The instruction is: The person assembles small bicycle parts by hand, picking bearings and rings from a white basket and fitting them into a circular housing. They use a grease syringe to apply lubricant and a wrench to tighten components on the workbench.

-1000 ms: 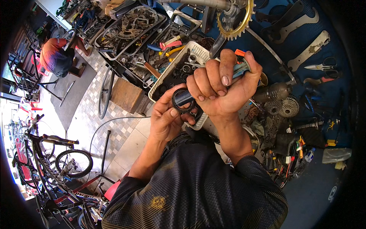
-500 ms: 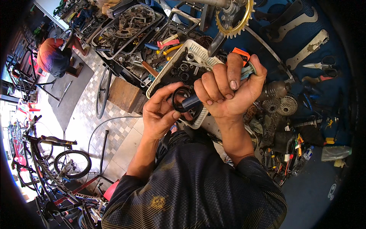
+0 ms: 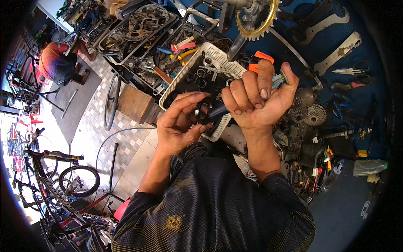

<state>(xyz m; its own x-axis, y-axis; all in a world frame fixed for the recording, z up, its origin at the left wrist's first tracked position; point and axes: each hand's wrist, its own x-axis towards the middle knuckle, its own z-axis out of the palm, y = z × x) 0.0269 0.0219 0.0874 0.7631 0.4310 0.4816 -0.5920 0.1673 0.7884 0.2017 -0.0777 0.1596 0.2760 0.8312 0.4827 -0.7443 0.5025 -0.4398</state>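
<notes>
My left hand [image 3: 179,122] grips a black ring [image 3: 198,111] between thumb and fingertips, its face turned partly toward the right. Wrapped in my right hand [image 3: 256,101] is a dark blue cylindrical tool [image 3: 219,111], its tip pointing at the ring's opening. Whether the tip touches the ring I cannot tell. A pale green piece [image 3: 278,80] shows by my right thumb, perhaps the tool's other end. Behind both hands sits a cream perforated basket [image 3: 184,69] holding rings, nuts and small metal parts.
An orange object [image 3: 263,56] lies beyond my right hand. Above hangs a crank with a gold chainring [image 3: 275,19]. Cassettes [image 3: 317,114], scissors [image 3: 350,71] and flat wrenches [image 3: 338,52] are at right. Bicycles [image 3: 54,189] stand left; another person [image 3: 56,63] sits farther off.
My right hand has moved to the right, drawing the tool back a little from the ring. My left hand has turned the ring so it shows more edge-on.
</notes>
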